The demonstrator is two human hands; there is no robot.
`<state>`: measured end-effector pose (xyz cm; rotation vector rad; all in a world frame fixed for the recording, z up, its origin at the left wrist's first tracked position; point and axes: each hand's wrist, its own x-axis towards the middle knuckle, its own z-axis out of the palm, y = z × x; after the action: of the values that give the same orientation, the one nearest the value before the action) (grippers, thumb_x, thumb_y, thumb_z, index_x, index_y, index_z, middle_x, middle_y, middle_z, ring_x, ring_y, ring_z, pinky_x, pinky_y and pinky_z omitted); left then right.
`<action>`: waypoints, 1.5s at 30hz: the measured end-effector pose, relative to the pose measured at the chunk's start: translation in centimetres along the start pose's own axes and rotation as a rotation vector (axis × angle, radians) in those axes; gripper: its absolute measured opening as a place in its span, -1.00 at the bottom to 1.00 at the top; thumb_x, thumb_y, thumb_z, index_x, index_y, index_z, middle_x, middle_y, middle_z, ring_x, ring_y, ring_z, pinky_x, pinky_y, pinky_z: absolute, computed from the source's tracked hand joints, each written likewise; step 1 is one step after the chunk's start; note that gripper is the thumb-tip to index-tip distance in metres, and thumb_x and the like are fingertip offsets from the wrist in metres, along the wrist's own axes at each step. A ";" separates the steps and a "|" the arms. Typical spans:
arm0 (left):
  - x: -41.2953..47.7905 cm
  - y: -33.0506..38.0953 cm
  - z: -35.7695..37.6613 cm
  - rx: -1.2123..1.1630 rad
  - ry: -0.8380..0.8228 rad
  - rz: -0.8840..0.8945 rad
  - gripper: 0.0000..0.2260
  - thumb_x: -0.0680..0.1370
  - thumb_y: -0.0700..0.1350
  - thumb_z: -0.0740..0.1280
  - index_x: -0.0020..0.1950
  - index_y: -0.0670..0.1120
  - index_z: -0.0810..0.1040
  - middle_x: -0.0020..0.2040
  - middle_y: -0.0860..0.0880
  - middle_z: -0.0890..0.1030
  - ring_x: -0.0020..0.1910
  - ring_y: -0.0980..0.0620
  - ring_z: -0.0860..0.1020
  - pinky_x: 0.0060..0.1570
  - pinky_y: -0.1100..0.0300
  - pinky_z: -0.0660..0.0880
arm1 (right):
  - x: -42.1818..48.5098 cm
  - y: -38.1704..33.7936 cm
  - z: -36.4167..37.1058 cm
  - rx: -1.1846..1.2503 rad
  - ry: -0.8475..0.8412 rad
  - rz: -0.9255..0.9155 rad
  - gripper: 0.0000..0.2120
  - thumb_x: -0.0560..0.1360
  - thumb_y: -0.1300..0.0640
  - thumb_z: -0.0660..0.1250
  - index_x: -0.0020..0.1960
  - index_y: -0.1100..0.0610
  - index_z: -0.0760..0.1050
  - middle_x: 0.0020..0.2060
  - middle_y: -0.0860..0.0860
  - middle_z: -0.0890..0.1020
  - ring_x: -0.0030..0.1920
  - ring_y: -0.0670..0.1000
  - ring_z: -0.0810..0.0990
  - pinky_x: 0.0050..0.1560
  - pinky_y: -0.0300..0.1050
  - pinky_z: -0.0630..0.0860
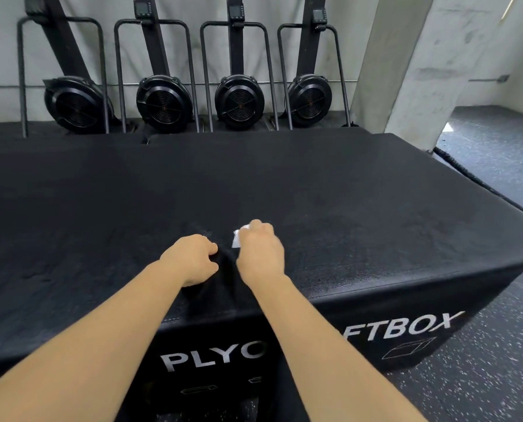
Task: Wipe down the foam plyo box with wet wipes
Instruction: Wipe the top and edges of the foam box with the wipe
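A large black foam plyo box (345,193) fills the middle of the view, with white lettering on its near side. My right hand (260,254) rests on its top near the front edge and grips a small white wet wipe (237,239) that sticks out to the left of the fingers. My left hand (190,258) lies just left of it on the box top, fingers curled, and seems to pinch the dark cover; what it holds is hard to make out.
Several black ski-erg machines (239,99) with round fan housings stand against the white wall behind the box. A concrete pillar (415,71) rises at the right. Speckled rubber floor (482,376) surrounds the box on the right.
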<state>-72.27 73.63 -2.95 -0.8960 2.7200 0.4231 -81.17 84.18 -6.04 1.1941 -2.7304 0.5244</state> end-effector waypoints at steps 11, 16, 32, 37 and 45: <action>0.6 -0.5 0.4 -0.007 -0.031 0.024 -0.51 0.63 -0.05 0.23 0.55 0.02 0.20 0.59 0.03 0.06 0.55 -0.05 0.10 0.43 0.06 0.24 | 3.7 9.4 -2.0 -0.101 -0.076 0.003 -0.60 0.44 0.40 0.21 0.21 0.12 0.49 -0.05 0.02 0.33 0.04 0.09 0.40 -0.22 -0.06 0.36; 0.7 -0.5 0.6 -0.013 -0.023 0.029 -0.52 0.63 -0.07 0.23 0.54 0.03 0.21 0.58 0.02 0.06 0.55 -0.04 0.10 0.42 0.04 0.26 | 5.1 15.3 -3.6 -0.156 -0.063 0.254 -0.64 0.49 0.36 0.22 0.24 0.12 0.50 0.00 0.07 0.36 0.09 0.12 0.39 -0.16 -0.04 0.37; 0.6 -0.2 0.2 -0.031 -0.002 -0.004 -0.67 0.57 -0.13 0.26 0.34 -0.08 0.48 0.39 -0.04 0.44 0.17 -0.03 0.47 0.02 0.14 0.40 | 2.8 0.8 0.8 0.015 -0.048 0.057 -0.64 0.46 0.37 0.26 0.22 0.15 0.52 0.18 0.10 0.44 0.21 0.11 0.38 -0.15 -0.13 0.33; 0.4 -0.4 0.1 -0.063 0.000 0.020 -0.66 0.57 -0.12 0.28 0.34 -0.08 0.48 0.39 -0.03 0.44 0.02 0.05 0.38 -0.03 0.19 0.33 | 3.4 0.1 0.8 -0.042 -0.146 -0.107 -0.59 0.46 0.38 0.26 0.30 0.20 0.42 0.15 0.11 0.40 0.17 0.12 0.39 -0.18 -0.12 0.32; 0.5 -0.5 0.1 -0.068 -0.007 0.021 -0.74 0.56 -0.15 0.26 0.24 -0.07 0.53 0.38 -0.06 0.45 0.00 0.02 0.34 -0.01 0.16 0.37 | 5.9 7.8 -2.1 -0.197 -0.193 0.080 -0.60 0.50 0.33 0.21 0.33 0.16 0.39 0.20 0.09 0.37 0.17 0.13 0.40 -0.16 -0.05 0.39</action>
<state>-72.39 73.02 -3.34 -0.8818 2.7257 0.5249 -90.96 85.79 -4.69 1.1444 -2.9166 0.1480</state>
